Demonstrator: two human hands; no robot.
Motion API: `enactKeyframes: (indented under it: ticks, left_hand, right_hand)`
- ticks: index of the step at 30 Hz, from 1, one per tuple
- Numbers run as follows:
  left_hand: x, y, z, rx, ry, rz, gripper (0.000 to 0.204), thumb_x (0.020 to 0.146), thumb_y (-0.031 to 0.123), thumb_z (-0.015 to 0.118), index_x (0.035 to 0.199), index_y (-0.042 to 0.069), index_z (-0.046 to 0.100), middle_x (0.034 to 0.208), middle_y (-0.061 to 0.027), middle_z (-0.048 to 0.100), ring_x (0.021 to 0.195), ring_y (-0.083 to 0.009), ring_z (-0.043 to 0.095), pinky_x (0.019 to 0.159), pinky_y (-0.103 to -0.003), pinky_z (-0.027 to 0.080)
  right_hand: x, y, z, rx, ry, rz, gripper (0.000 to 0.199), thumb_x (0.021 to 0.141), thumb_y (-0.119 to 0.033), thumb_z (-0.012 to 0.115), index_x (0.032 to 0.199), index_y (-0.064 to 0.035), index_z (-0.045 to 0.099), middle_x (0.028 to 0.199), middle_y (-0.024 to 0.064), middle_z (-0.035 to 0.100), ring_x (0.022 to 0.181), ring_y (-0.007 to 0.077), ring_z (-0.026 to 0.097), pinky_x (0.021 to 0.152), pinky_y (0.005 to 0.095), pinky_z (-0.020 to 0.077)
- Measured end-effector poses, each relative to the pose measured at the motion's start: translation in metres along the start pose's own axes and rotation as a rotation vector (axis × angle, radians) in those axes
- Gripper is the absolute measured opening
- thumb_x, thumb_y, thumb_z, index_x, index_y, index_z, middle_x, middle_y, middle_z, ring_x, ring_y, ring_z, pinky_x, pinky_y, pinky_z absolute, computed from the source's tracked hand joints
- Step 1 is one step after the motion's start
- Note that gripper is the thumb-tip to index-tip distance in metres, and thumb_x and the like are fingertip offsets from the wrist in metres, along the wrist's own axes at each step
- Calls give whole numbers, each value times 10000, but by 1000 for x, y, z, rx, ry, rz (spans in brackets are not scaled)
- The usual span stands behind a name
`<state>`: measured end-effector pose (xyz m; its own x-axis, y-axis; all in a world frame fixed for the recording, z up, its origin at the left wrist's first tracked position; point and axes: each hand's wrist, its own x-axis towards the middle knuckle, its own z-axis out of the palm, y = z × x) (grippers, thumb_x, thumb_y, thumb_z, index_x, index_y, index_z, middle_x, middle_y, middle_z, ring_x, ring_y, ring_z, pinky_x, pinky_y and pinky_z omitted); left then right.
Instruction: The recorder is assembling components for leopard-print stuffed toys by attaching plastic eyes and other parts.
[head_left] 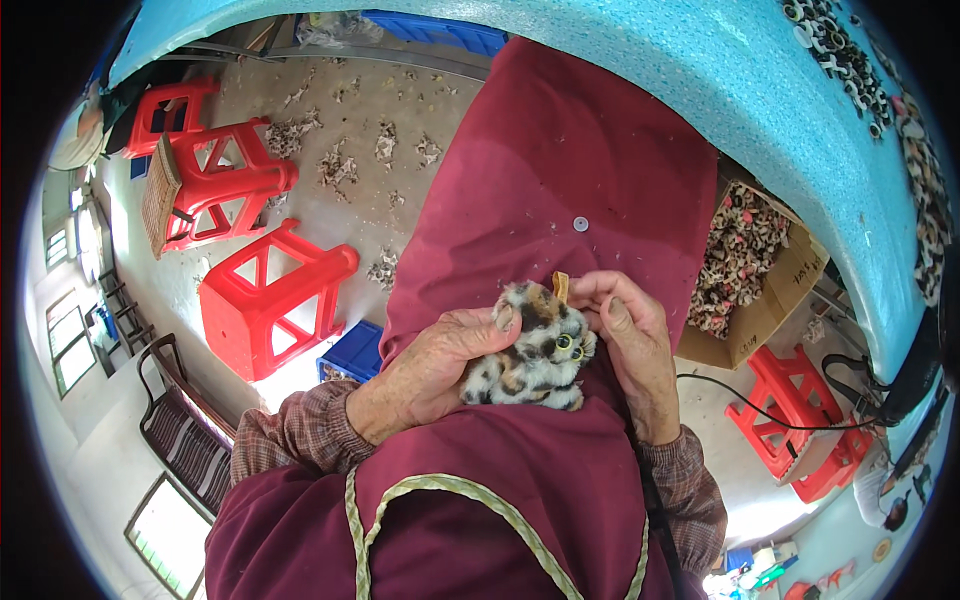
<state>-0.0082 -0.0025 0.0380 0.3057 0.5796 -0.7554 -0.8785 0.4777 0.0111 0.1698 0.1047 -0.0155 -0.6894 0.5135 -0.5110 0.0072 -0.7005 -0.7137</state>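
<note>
A small plush toy animal (530,350) in mottled white, black and brown fur rests over my lap, with yellow-rimmed eyes facing right. My left hand (440,360) is closed around its left side, the thumb pressed on the fur near the top. At its upper right, my right hand (630,330) has its fingers bent against the toy beside a tan loop (561,287) that sticks up from it. The fingertips of the right hand are partly hidden behind the toy. Beneath both hands lies my maroon apron (570,180), with a pale round button (580,224) on it.
A light blue table (690,60) curves across the top, bearing small black and white parts (845,70) and spotted plush pieces (920,190). Below it, a cardboard box (770,310) holds many spotted pieces. Red stools (260,310) stand at left, and scraps (340,165) litter the floor.
</note>
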Motion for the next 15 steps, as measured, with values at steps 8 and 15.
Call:
enactKeyframes:
  ticks: [8,15]
  left_hand:
    - [2,2,-2,74,-44,-46,337,908,212,592,1131,-38,570,1056,-104,650,941,-187,646,869,-323,520]
    - [8,7,1,85,-57,-95,309,901,184,589,1111,-41,564,1015,-104,653,913,-178,646,831,-311,524]
  right_hand:
    - [4,-4,7,69,-106,2,181,873,-87,637,1021,-1,580,909,22,636,816,70,588,738,178,463]
    - [-2,-10,18,48,19,34,102,883,-83,617,959,-21,588,847,-9,616,769,57,560,690,207,458]
